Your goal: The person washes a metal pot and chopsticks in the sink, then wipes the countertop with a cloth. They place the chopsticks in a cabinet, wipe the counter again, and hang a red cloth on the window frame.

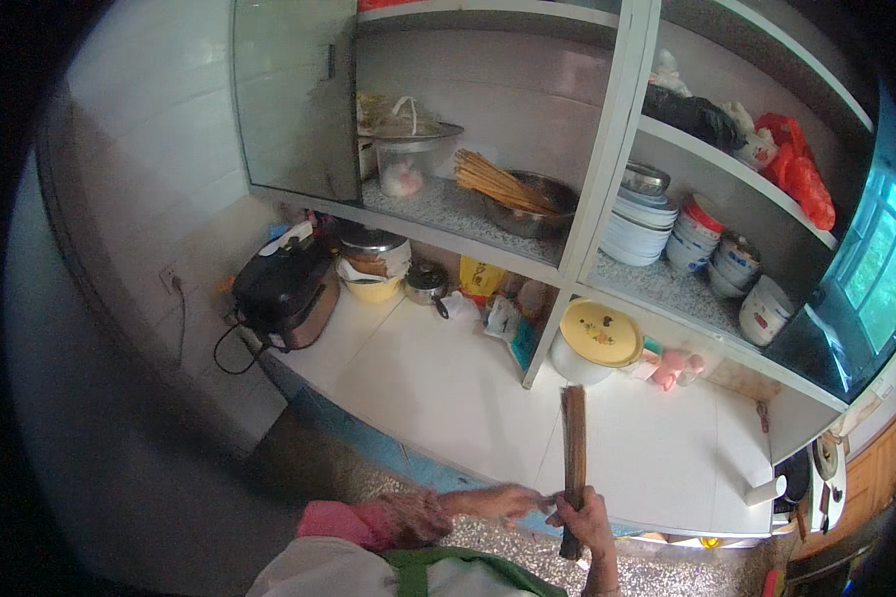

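Observation:
My right hand (pixel 588 520) is wrapped around the lower part of a bundle of dark wooden chopsticks (pixel 574 440). The bundle stands nearly upright in the picture, its top end over the white counter (pixel 463 388). From the left, my left hand (pixel 502 501) reaches up to the fingers of the right one. Its fingertips are blurred, and whether they pinch something small there I cannot tell. Further off, lighter wooden chopsticks (pixel 500 181) lean in a metal bowl (pixel 526 221) on the cabinet shelf.
A black rice cooker (pixel 287 287) with its cord sits at the counter's left end. Beneath the cabinet is a pot with a yellow lid (pixel 601 332). Stacked plates (pixel 635 231) and bowls (pixel 693 237) fill the right shelf. A white cup (pixel 765 491) lies near the right edge.

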`<move>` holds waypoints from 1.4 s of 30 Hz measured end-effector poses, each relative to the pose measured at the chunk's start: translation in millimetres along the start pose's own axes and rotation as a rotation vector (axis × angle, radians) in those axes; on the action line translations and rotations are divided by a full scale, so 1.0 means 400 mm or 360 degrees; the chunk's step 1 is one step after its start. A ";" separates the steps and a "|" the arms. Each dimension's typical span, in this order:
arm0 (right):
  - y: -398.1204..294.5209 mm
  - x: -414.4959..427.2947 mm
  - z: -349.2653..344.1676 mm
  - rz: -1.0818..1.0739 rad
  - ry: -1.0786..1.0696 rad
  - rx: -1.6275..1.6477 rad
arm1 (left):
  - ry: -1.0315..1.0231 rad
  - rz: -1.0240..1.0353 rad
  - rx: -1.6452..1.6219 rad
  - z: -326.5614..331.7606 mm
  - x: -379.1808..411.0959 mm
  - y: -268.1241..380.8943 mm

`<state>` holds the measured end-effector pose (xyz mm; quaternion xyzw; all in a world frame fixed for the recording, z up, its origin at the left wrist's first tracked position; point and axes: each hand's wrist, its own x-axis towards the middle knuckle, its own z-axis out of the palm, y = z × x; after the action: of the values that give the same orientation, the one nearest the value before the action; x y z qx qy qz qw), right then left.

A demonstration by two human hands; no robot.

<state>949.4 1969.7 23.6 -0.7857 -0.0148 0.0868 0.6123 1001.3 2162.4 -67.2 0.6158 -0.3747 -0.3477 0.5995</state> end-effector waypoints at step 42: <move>-0.221 0.346 0.325 0.0336 0.0532 -0.0117 | -0.0266 -0.0303 -0.0603 -0.550 -0.138 0.112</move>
<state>1072.8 2134.3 61.9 -0.8083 0.1661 0.0182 0.5645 1165.8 2316.0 -15.1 0.4940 -0.2913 -0.5166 0.6358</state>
